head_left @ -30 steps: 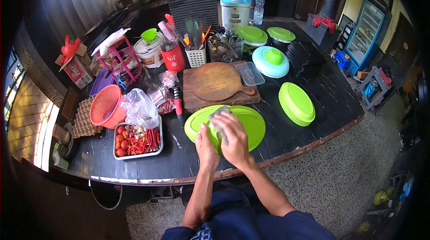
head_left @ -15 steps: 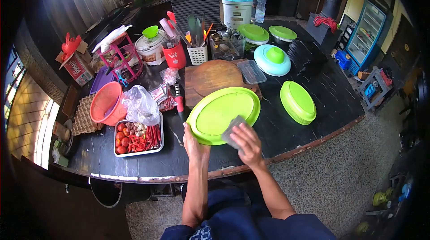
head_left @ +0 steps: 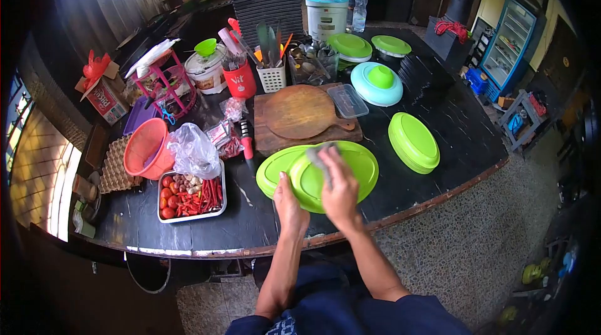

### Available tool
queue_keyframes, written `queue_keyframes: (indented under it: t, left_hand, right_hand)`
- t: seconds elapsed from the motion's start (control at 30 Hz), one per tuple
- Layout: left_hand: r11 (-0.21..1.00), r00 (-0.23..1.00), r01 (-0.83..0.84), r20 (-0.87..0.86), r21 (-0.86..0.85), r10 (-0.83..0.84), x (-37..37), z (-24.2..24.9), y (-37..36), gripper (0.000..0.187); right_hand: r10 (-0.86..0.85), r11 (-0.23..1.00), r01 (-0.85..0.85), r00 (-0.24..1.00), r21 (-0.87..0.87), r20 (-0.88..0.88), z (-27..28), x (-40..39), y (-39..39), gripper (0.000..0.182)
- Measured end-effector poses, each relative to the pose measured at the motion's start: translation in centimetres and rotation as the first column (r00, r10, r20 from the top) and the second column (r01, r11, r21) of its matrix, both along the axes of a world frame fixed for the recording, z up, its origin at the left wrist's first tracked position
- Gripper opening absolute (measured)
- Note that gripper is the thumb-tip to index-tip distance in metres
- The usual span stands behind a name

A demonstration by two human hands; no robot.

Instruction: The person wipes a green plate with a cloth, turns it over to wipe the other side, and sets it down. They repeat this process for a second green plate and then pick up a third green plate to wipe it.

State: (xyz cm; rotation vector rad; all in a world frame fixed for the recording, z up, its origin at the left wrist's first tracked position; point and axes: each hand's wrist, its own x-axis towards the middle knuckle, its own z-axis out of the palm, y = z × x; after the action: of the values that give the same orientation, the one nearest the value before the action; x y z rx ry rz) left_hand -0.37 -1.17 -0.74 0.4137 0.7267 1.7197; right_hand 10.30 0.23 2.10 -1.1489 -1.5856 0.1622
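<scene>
My left hand [head_left: 290, 205] grips a lime-green oval plate [head_left: 368, 175] by its near left edge, thumb on the edge and fingers mostly hidden beneath. The plate is tilted above the near edge of the black table. Pressed to its upper face is a folded grey cloth [head_left: 320, 155], held in my right hand [head_left: 340, 191], which is slightly blurred. Behind and to the left, partly covered by the held plate, a second green oval plate [head_left: 270, 171] shows. Further right, several like green oval plates [head_left: 416, 143] lie stacked on the table.
Beyond the plates is a round wooden board [head_left: 300, 111] with a clear lid [head_left: 348, 101]. At left stand a tray of tomatoes and chillies [head_left: 191, 216], an orange basket [head_left: 141, 150] and an egg carton [head_left: 118, 169]. A red cutlery cup [head_left: 240, 81] stands further back.
The held plate has moved right and is tilted differently, uncovering another green plate at its left. My right hand has moved the cloth up towards the far edge. My left hand has shifted right.
</scene>
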Motion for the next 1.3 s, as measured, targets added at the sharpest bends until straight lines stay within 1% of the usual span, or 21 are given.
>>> queue_keyframes:
  t: [0.03, 0.07, 0.13, 0.17, 0.2, 0.27, 0.3, 0.4, 0.57, 0.67, 0.7, 0.73, 0.8, 0.87, 0.93, 1.07, 1.1, 1.13, 1.2, 1.23, 1.3]
  left_hand:
    - [0.999, 0.999, -0.039, 0.036, -0.024, 0.039, 0.5, 0.1, 0.0, 0.042]
    - [0.988, 0.990, -0.128, -0.063, -0.080, 0.123, 0.5, -1.2, 0.3, 0.039]
    - [0.996, 0.997, -0.073, -0.008, -0.056, 0.073, -0.8, -1.8, -0.3, 0.037]
    - [0.982, 0.989, 0.075, 0.110, 0.175, -0.096, -2.9, -4.7, 0.3, 0.038]
    - [0.982, 0.979, 0.095, 0.165, 0.161, -0.122, -3.1, -3.1, 0.1, 0.043]
    - [0.999, 1.000, -0.015, 0.016, 0.034, 0.014, -3.3, -1.1, -0.1, 0.047]
    - [0.999, 1.000, -0.019, 0.018, 0.033, 0.019, -3.3, -0.3, -0.1, 0.047]
    - [0.995, 0.995, -0.102, 0.012, -0.021, 0.102, -3.3, 0.5, 0.1, 0.048]
    - [0.993, 0.994, -0.112, -0.005, -0.034, 0.112, -3.4, -0.1, 0.2, 0.050]
    - [0.996, 0.996, -0.085, -0.025, -0.012, 0.084, -3.4, 0.0, 0.1, 0.050]
    - [0.996, 0.996, -0.084, -0.024, -0.012, 0.083, -3.1, -0.1, 0.1, 0.050]
    - [0.997, 0.997, -0.071, -0.022, -0.013, 0.071, -2.8, -0.2, 0.1, 0.049]
    - [0.998, 0.998, -0.062, -0.026, -0.014, 0.061, -2.1, -0.2, 0.0, 0.049]
    - [0.995, 0.994, -0.096, -0.049, 0.011, 0.097, -1.3, -0.1, 0.0, 0.050]
    - [0.997, 0.995, -0.083, -0.048, 0.003, 0.083, -0.6, 0.3, -0.2, 0.049]
    - [0.993, 0.993, -0.115, -0.012, 0.014, 0.115, -0.9, -0.3, -0.2, 0.048]
    - [0.992, 0.992, -0.124, -0.011, 0.014, 0.124, -1.5, -0.4, -0.2, 0.048]
    - [0.992, 0.992, -0.128, -0.014, 0.013, 0.128, -2.2, -0.5, -0.1, 0.048]
    - [0.991, 0.991, -0.127, -0.040, -0.031, 0.126, -3.5, -0.5, 0.0, 0.050]
    - [0.988, 0.988, -0.151, -0.046, -0.019, 0.150, -3.9, -0.1, 0.0, 0.052]
    - [0.990, 0.990, -0.139, -0.010, -0.005, 0.139, -4.5, 0.0, 0.0, 0.048]
  right_hand:
    - [0.076, 0.997, -0.076, 0.997, -0.006, 0.021, 0.0, -1.2, -0.9, 0.047]
    - [0.151, 0.989, -0.150, 0.988, -0.013, 0.043, 0.0, -2.1, -1.9, 0.047]
    - [0.317, 0.945, -0.324, 0.941, 0.049, 0.120, 0.0, -2.8, -3.4, 0.047]
    - [0.359, 0.929, -0.367, 0.924, 0.043, 0.128, -0.1, -2.7, -3.9, 0.048]
    - [0.403, 0.911, -0.411, 0.905, 0.036, 0.134, -0.1, -2.5, -4.3, 0.050]
    - [0.418, 0.903, -0.428, 0.897, 0.044, 0.143, -1.0, -1.4, -4.4, 0.050]
    - [0.430, 0.895, -0.442, 0.889, 0.054, 0.157, -1.4, -0.7, -4.3, 0.050]
    - [0.326, 0.925, -0.368, 0.896, 0.096, 0.303, -2.0, 2.0, -3.4, 0.053]
    - [0.151, 0.971, -0.202, 0.933, 0.131, 0.326, -2.5, 6.0, -1.4, 0.058]
    - [0.009, 0.995, -0.023, 0.989, 0.099, 0.145, -3.3, 7.8, 0.7, 0.051]
    - [-0.086, 0.996, 0.086, 0.995, -0.008, -0.045, -3.3, 7.6, 1.5, 0.038]
    - [-0.195, 0.970, 0.161, 0.962, -0.182, -0.191, -1.7, 7.0, 1.5, 0.030]
    - [-0.253, 0.960, 0.226, 0.953, -0.162, -0.168, -0.9, 6.1, 2.0, 0.028]
    - [-0.220, 0.965, 0.207, 0.973, -0.161, -0.070, -0.6, 4.6, 1.8, 0.033]
    - [-0.109, 0.989, 0.106, 0.994, -0.098, -0.023, -0.4, 1.9, 0.6, 0.042]
    - [0.124, 0.992, -0.125, 0.989, -0.001, 0.083, -1.1, -2.1, -2.5, 0.045]
    - [0.195, 0.981, -0.196, 0.979, -0.003, 0.053, -1.2, -2.2, -3.1, 0.047]
    - [0.200, 0.980, -0.200, 0.979, -0.004, 0.049, -1.4, -1.9, -3.5, 0.047]
    - [0.412, 0.906, -0.422, 0.893, 0.020, 0.181, -1.8, -0.3, -4.0, 0.049]
    - [0.446, 0.882, -0.469, 0.861, 0.043, 0.243, -2.3, 0.7, -3.9, 0.051]
    - [0.403, 0.891, -0.445, 0.866, 0.091, 0.295, -3.6, 2.5, -3.2, 0.052]
